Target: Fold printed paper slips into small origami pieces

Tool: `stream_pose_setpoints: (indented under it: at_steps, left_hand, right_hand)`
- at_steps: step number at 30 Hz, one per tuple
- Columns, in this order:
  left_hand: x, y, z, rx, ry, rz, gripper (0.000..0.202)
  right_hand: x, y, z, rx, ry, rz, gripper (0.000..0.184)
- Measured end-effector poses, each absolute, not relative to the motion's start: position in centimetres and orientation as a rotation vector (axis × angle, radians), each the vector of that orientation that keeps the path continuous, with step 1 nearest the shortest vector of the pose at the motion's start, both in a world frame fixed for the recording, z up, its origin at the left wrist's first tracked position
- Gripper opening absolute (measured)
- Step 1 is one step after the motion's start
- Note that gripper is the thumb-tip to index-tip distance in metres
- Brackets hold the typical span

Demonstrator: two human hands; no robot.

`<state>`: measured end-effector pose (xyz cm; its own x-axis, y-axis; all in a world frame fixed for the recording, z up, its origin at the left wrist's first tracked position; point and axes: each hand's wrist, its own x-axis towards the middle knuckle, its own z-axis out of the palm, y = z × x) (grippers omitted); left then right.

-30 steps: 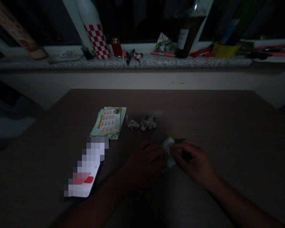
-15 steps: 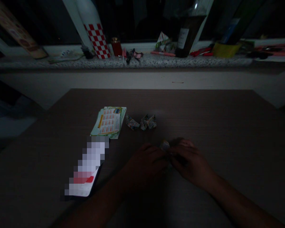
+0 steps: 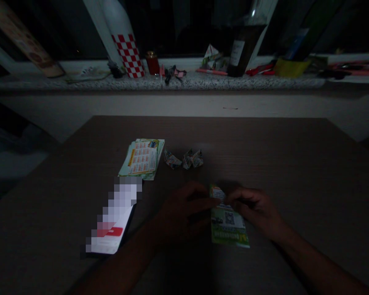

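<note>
A green and white paper leaflet (image 3: 229, 227) lies flat on the dark wooden table (image 3: 295, 164) between my hands, its far corner folded over. My left hand (image 3: 184, 213) rests at the leaflet's left edge with fingers pinched at the folded top. My right hand (image 3: 255, 209) pinches the same top corner from the right. Two small folded paper figures (image 3: 184, 159) sit further back on the table. A stack of printed leaflets (image 3: 141, 157) lies to their left.
A white card with a red patch (image 3: 113, 223) lies near the table's left front. Behind the table runs a speckled stone sill (image 3: 160, 82) holding a red-and-white chequered tube (image 3: 127, 53), a small red jar (image 3: 153, 63), a dark bottle (image 3: 238, 49) and pens.
The folded paper between my hands has been opened out and now lies flat toward me, showing its green printed face. Both hands stay at its far end.
</note>
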<state>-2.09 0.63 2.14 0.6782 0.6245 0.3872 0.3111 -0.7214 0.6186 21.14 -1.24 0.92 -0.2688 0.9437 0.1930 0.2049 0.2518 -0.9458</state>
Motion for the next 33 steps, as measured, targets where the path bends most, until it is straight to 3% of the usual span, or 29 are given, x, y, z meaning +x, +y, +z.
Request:
stream_pose_setpoints:
  at_steps: [5, 12, 22, 33]
  left_hand:
    - [-1.4, 0.3, 1.8, 2.271, 0.537, 0.783, 0.034]
    - [-1.3, 0.3, 1.4, 2.184, 0.504, 1.030, 0.030]
    - [-1.6, 0.6, 1.3, 2.009, 0.658, 1.073, 0.032]
    - [-1.6, 0.6, 1.0, 1.990, 0.708, 1.040, 0.039]
  right_hand:
    - [20.8, -1.6, 1.0, -1.025, -1.640, 1.148, 0.013]
    - [21.0, -1.7, 0.9, -0.980, -1.615, 1.149, 0.015]
    - [20.3, -1.6, 1.5, -0.856, -1.743, 0.820, 0.029]
    - [20.3, -1.6, 1.8, -0.868, -1.744, 0.687, 0.020]
